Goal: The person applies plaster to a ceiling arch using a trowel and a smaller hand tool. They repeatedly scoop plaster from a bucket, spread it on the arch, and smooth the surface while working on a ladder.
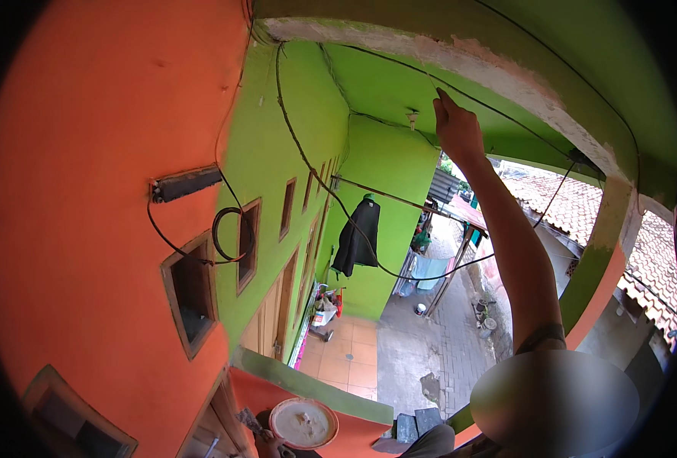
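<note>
My right hand (459,131) is raised high toward the underside of a beam (506,65) with a rough, pale plastered edge. Its fingers are closed, and a thin, pale sliver points up from them; what kind of tool it is cannot be made out. Low in the view, my left hand (268,441) is partly cut off by the lower edge. It appears closed on a putty knife (248,418) with a smeared grey blade. Beside it stands a round tub (283,404) of whitish paste, close against the hand; whether the hand also touches the tub is unclear.
Black cables (319,179) loop across the space, one coiled by an orange wall (109,114). A dark garment (360,237) hangs from a pole (388,191). Far below lie a tiled floor (346,355) and a paved lane (453,343). A low wall (315,382) runs beyond the tub.
</note>
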Motion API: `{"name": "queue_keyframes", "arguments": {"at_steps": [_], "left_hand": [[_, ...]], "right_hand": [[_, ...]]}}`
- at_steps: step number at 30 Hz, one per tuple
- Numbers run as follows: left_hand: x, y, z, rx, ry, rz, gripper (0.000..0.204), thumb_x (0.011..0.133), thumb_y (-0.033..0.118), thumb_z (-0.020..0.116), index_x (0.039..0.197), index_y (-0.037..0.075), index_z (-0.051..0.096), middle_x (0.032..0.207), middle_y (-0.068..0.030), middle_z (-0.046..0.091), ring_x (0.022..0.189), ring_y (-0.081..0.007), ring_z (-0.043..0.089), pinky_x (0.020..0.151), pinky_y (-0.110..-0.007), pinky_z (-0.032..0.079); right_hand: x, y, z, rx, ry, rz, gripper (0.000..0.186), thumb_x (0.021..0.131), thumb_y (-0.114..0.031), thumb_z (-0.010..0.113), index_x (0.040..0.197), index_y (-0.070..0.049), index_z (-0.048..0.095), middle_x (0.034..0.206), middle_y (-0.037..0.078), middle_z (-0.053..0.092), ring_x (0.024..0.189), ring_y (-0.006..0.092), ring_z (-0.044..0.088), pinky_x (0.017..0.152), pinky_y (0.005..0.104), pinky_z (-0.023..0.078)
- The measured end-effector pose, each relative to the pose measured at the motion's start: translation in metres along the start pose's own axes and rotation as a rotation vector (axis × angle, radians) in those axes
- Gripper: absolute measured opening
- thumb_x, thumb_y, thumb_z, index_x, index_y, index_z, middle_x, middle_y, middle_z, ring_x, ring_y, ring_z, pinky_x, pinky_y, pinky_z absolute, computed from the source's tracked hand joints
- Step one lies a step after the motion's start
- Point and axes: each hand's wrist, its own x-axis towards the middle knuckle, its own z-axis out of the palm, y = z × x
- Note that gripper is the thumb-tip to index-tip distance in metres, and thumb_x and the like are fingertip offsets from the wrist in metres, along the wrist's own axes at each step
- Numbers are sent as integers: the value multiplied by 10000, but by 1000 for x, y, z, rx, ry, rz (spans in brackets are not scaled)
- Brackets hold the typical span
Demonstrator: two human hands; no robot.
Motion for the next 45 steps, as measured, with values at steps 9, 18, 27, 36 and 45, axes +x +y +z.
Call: {"name": "queue_keyframes", "arguments": {"at_steps": [9, 18, 27, 36, 45], "left_hand": [[12, -27, -11, 43, 52, 81, 187, 742, 20, 564, 740, 109, 400, 665, 22, 395, 506, -77, 393, 443, -242, 334], [2, -6, -1, 207, 20, 142, 199, 735, 12, 564, 716, 118, 397, 653, 37, 399, 520, -67, 392, 452, -231, 336], [5, -6, 10, -1, 65, -6, 205, 754, -6, 541, 734, 142, 400, 546, 34, 388, 370, -72, 389, 308, -224, 309], [-11, 26, 26, -9, 42, -24, 186, 755, 1, 527, 752, 140, 403, 570, 22, 423, 387, -88, 433, 323, -227, 355], [3, 4, 12, 52, -77, -29, 210, 719, 4, 551, 665, 136, 397, 578, 33, 418, 396, -66, 384, 342, -216, 307]], "right_hand": [[60, -40, 48, -125, -226, 32, 262, 908, -243, 437, 1028, -82, 606, 880, 209, 639, 857, 389, 618, 746, 482, 499], [48, -1, -4, -12, -93, 73, 350, 913, -361, 446, 927, -72, 644, 867, 186, 648, 839, 365, 631, 754, 462, 506], [55, 45, -45, -620, -94, 44, 661, 877, -621, 369, 693, -41, 627, 657, 155, 630, 665, 323, 655, 569, 437, 524], [35, 111, -73, -492, -33, 344, 784, 783, -760, 363, 736, -27, 636, 737, 183, 642, 729, 344, 646, 636, 462, 500], [-30, 82, -56, -248, -276, 130, 509, 921, -452, 425, 863, 34, 565, 718, 254, 617, 735, 404, 634, 670, 493, 496]]}}
